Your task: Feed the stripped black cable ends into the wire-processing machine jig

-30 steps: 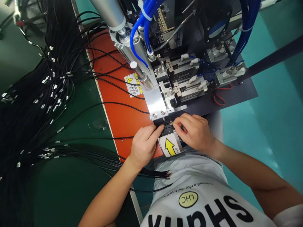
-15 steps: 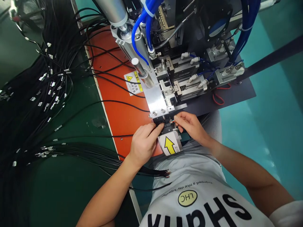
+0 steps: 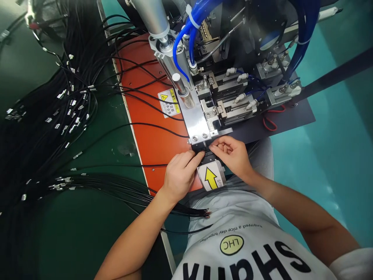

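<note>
My left hand (image 3: pixel 180 175) is closed around a black cable (image 3: pixel 155 165), which runs in from the left and disappears under the palm. Its thumb and index fingertip press down at a small black fixture (image 3: pixel 208 158) on the machine's near end. Close by on the right, my right hand (image 3: pixel 234 156) pinches at the cable's end, fingertips against the fixture. The fingers hide the thin coloured wires there. A white plate with a yellow arrow (image 3: pixel 211 178) sits just below both hands.
The machine's metal press head (image 3: pixel 196 121), cylinders and blue air hoses (image 3: pixel 201 15) stand beyond my hands. More black cables lie across the orange base plate (image 3: pixel 140 132). A cable bundle (image 3: pixel 186 211) reaches my lap. Many metal-tipped cables (image 3: pixel 70 120) cover the green table on the left.
My right hand has shifted slightly left, closer to my left fingertips, and the coloured wires that showed at its fingertips are now covered. The camera view has shifted a little.
</note>
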Available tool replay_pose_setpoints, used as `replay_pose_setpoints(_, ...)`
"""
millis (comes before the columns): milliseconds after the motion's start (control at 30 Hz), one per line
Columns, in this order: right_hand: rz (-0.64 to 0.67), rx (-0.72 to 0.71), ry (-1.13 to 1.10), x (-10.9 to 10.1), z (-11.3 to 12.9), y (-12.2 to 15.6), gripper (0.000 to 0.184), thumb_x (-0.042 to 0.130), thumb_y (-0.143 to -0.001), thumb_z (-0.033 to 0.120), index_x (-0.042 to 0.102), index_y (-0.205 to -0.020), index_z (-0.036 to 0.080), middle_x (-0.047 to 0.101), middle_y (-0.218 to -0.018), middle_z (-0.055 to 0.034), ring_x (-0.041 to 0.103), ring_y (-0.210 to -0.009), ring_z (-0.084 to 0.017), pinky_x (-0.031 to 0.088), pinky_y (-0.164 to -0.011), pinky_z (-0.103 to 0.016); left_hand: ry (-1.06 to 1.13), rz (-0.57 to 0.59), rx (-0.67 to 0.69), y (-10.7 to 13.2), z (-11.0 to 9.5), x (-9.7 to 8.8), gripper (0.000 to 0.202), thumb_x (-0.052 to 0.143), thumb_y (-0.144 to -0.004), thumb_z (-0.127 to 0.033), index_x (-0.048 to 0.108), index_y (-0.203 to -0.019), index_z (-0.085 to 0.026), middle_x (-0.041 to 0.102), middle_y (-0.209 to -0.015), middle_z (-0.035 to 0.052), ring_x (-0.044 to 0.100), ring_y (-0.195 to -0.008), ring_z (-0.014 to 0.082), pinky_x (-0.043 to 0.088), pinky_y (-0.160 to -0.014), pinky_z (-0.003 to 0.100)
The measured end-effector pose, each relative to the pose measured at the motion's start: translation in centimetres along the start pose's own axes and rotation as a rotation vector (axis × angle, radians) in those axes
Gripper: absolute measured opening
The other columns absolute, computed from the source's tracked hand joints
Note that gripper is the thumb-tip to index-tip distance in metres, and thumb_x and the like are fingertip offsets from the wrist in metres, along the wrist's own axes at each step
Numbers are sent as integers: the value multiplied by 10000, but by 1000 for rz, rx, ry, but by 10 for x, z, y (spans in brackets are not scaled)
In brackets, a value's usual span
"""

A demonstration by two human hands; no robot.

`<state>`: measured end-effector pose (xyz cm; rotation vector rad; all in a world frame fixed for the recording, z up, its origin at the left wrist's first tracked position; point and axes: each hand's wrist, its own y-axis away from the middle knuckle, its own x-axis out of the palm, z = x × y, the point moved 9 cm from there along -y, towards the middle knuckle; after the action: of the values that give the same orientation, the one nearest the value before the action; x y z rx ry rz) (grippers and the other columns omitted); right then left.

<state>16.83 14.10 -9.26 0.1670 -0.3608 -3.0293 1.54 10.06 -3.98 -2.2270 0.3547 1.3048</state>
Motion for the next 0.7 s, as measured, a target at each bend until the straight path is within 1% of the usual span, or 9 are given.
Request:
replay_pose_setpoints(100, -25, -61, 106, -3, 4, 2, 137, 676, -864, 327, 655, -836, 194, 459, -630, 40, 377, -544, -106, 321, -529, -274, -2, 1, -6, 1, 0, 0, 335, 449, -949, -88, 611, -1232, -171, 678, -1013, 116, 620, -876, 182, 481, -748, 301)
replay_pose_setpoints(200, -19, -61, 131, -8, 1, 3, 141, 663, -871, 337, 653, -849, 199, 495, -653, 28, 415, -553, -115, 357, -552, -280, 9, 13, -15, 1, 1, 0, 305, 433, -957, -95, 619, -1188, -168, 678, -1021, 122, 622, -888, 183, 489, -761, 303)
replay_pose_setpoints(300, 10, 12, 57, -8, -7, 2, 168, 666, -868, 366, 651, -837, 201, 529, -666, 21, 442, -555, -116, 361, -546, -278, 45, 20, -25, 2, 2, -1, 289, 442, -956, -91, 611, -1179, -161, 674, -1007, 118, 614, -882, 181, 498, -763, 300)
replay_pose_setpoints(400, 50, 163, -87, -5, -19, -2, 192, 693, -837, 379, 650, -814, 193, 541, -664, 24, 420, -525, -99, 321, -496, -259, 94, 35, -38, 1, 4, -1, 285, 445, -958, -90, 602, -1186, -159, 668, -998, 113, 615, -897, 179, 507, -774, 296)
replay_pose_setpoints(467, 113, 283, -192, 1, -27, -3, 215, 706, -816, 383, 651, -784, 178, 531, -653, 26, 379, -494, -81, 274, -456, -247, 122, 47, -58, -1, 5, -1, 283, 435, -966, -95, 599, -1187, -162, 666, -988, 109, 620, -906, 177, 513, -782, 295)
replay_pose_setpoints(533, 188, 349, -235, 5, -30, -3, 239, 715, -807, 390, 657, -763, 162, 535, -653, 22, 365, -478, -69, 257, -442, -241, 141, 56, -78, -2, 5, -1, 275, 429, -971, -102, 599, -1179, -163, 666, -984, 106, 625, -907, 176, 519, -782, 296)
replay_pose_setpoints(600, 197, 339, -196, 3, -28, -3, 270, 714, -818, 421, 665, -786, 157, 563, -686, 11, 399, -484, -67, 292, -457, -239, 149, 66, -93, -3, 5, -1, 264, 429, -974, -108, 600, -1168, -164, 666, -981, 103, 626, -900, 175, 522, -776, 296)
replay_pose_setpoints(700, 123, 284, -157, -5, -25, -3, 315, 695, -840, 477, 656, -832, 165, 601, -758, -2, 450, -512, -72, 349, -493, -239, 146, 77, -95, -3, 5, 0, 249, 436, -974, -113, 599, -1156, -163, 660, -949, 93, 620, -858, 169, 519, -755, 292)
